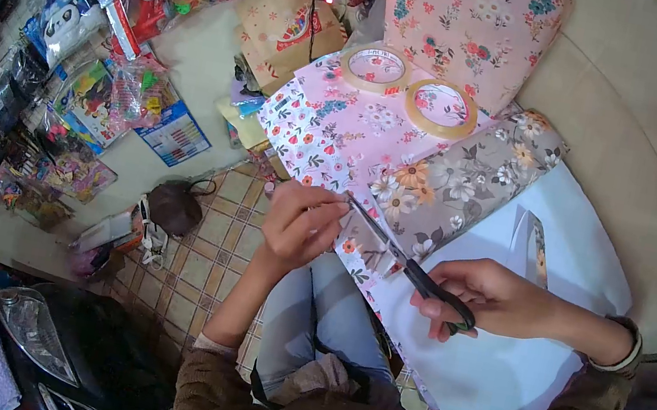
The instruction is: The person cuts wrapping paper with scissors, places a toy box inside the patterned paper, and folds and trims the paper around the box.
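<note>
My right hand [471, 296] is closed round the black handles of a pair of scissors [414, 268], whose blades point up and left. At the blade tips my left hand [310, 218] has its thumb and finger pinched together; what lies between them is too small to name. Beneath the hands lies floral wrapping paper [324, 130], pink and white. Beside it is a grey floral roll or sheet [446, 186]. White paper [483, 373] spreads under my right forearm. Two rolls of tape, one pale [406, 87] and one yellowish [469, 127], rest on the floral paper.
A pink floral package [475, 20] stands at the back, beside a brown printed bag [280, 30]. Packaged toys [70, 28] fill the left side. A dark motorcycle or scooter [91, 356] is at the lower left. Tiled floor [207, 245] shows beside my legs.
</note>
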Available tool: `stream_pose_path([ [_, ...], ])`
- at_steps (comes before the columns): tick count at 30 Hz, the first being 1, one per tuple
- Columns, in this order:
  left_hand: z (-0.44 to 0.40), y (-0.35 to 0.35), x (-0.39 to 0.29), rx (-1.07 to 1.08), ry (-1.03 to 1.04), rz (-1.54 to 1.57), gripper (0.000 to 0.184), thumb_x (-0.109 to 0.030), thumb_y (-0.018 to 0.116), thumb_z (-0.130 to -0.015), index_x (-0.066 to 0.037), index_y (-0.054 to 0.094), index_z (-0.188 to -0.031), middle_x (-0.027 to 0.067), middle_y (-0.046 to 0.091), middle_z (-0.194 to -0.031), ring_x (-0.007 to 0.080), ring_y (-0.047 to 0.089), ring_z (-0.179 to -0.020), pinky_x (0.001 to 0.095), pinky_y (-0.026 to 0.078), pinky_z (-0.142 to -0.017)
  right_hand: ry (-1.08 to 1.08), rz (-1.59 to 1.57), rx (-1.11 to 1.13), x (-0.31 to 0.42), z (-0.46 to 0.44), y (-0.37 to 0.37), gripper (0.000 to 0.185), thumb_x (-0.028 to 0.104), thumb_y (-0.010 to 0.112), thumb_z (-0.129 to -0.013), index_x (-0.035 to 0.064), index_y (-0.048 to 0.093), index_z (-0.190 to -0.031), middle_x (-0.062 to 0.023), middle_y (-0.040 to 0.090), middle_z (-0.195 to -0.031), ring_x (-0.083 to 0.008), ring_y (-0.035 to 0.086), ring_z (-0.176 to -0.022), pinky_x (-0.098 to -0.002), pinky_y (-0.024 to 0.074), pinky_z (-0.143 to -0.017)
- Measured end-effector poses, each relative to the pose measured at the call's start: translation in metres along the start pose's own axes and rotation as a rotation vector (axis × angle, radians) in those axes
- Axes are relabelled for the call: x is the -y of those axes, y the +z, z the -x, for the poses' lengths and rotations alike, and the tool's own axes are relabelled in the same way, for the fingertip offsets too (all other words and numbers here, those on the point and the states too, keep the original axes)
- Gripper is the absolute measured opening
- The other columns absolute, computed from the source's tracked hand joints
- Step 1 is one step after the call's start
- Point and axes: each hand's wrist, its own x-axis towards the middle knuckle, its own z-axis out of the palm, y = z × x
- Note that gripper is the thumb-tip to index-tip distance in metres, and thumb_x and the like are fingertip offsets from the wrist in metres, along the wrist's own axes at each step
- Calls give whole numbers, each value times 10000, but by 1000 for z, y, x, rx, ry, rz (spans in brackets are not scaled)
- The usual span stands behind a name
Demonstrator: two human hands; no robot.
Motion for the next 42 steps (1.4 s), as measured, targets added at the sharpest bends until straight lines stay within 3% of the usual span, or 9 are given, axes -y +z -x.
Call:
stream_pose_path([
  [3, -11, -3, 3, -52, -102, -28, 276, 44, 679, -670, -35, 645, -933, 99, 649, -901, 233, 597, -772, 344, 441, -705, -154, -11, -141, 1, 19, -1, 214, 198, 650, -889, 21, 579, -988, 6, 611, -729, -29, 555, -632, -203, 400, -531],
  [10, -36, 7, 15, 23, -294, -18, 258, 57, 677, -694, -32, 684, -936, 73, 595, -829, 204, 568, -765, 308, 421, -694, -285, 671, -580, 24, 44, -19, 293, 67, 682, -819, 19, 556, -1080, -38, 554, -699, -107, 510, -643, -261, 405, -584],
  [15, -45, 9, 21, 66, -211, -106, 258, 35, 686, -675, -10, 691, -928, 79, 575, -788, 211, 564, -747, 317, 445, -691, -459, 926, -756, 25, 35, -44, 403, 0, 662, -775, 14, 538, -1159, -148, 611, -1016, -249, 607, -846, -319, 489, -686],
  [18, -51, 10, 34, 75, -243, -102, 263, 8, 686, -679, -8, 688, -941, 81, 562, -761, 219, 562, -727, 315, 443, -667, -452, 969, -795, 39, 22, -59, 414, -19, 645, -769, 16, 534, -1167, -156, 614, -1039, -288, 614, -907, -358, 495, -741],
  [22, -64, 17, 47, 292, -333, 23, 245, -8, 660, -709, -6, 682, -953, 98, 548, -764, 222, 558, -703, 312, 442, -644, -461, 1058, -881, 53, -10, -81, 367, -8, 638, -760, 15, 548, -1115, -185, 619, -1039, -370, 602, -934, -427, 476, -819],
  [26, -68, 28, 49, 423, -320, 107, 240, 13, 624, -742, -12, 669, -977, 110, 532, -810, 241, 549, -705, 325, 450, -655, -660, 1316, -786, 47, -45, -121, 400, -33, 623, -767, 22, 540, -1154, -155, 609, -1005, -306, 614, -895, -382, 493, -786],
  [29, -62, 31, 49, 436, -297, 131, 290, 29, 619, -747, -18, 638, -1033, 126, 520, -866, 278, 543, -780, 362, 454, -706, -624, 1351, -678, 50, -57, -130, 407, -20, 623, -757, 14, 550, -1156, -148, 605, -1027, -333, 587, -972, -391, 477, -839],
  [35, -63, 34, 40, 416, -223, 50, 308, 36, 618, -752, -22, 634, -1053, 127, 522, -877, 277, 551, -783, 372, 464, -712, -776, 1607, -727, 50, -72, -128, 393, 2, 630, -705, 52, 593, -1093, -119, 601, -931, -322, 592, -882, -434, 473, -765],
  [42, -55, 28, 34, 260, -345, -9, 312, 23, 658, -715, -3, 647, -1025, 124, 598, -821, 255, 593, -681, 342, 485, -617, -632, 1468, -857, 59, -66, -100, 397, 6, 632, -713, 29, 586, -1106, -138, 594, -928, -313, 599, -862, -411, 479, -751],
])
